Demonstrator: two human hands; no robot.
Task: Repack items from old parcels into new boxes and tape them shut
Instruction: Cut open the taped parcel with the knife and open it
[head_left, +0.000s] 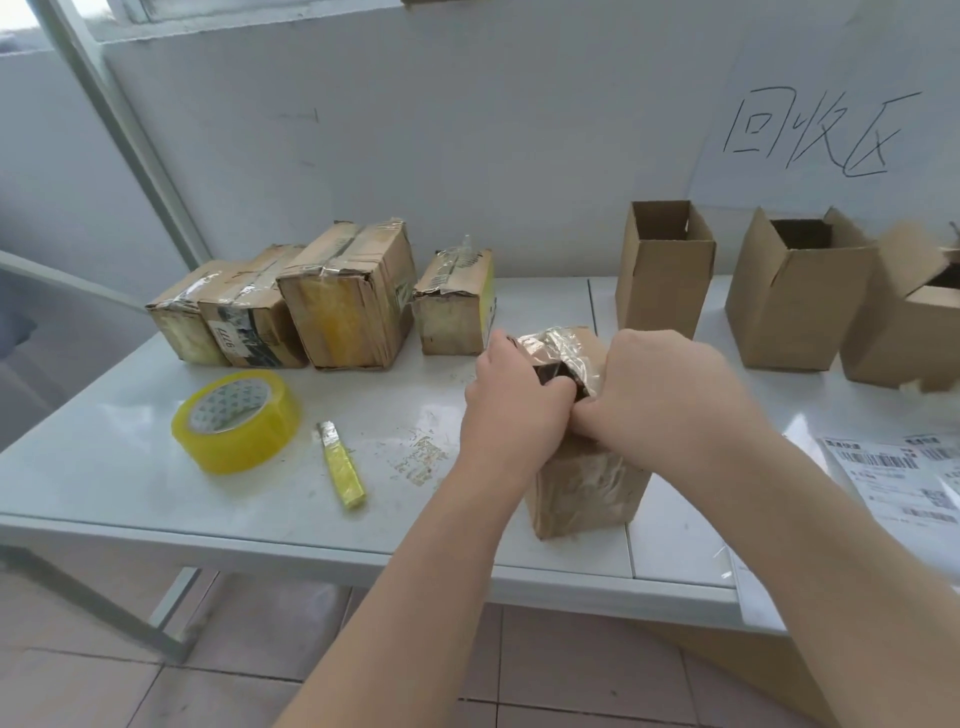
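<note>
Gripping the taped top of the old parcel (587, 488) with curled fingers, left hand (514, 400) and right hand (665, 400) should pull apart evenly, steadying it upright near the table (130, 467) edge, to free the dark item (552, 372).

Left hand (514, 400), right hand (670, 400), both seemingly clenched.

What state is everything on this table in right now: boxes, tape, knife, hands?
Upright parcel: standing, top torn open.
Left hand: grips the parcel's top.
Right hand: grips the parcel's top.
Old parcels at the back: taped shut.
New boxes: upright, tops open.
Tape roll: lying flat, untouched.
Yellow cutter: lying loose, untouched.
</note>
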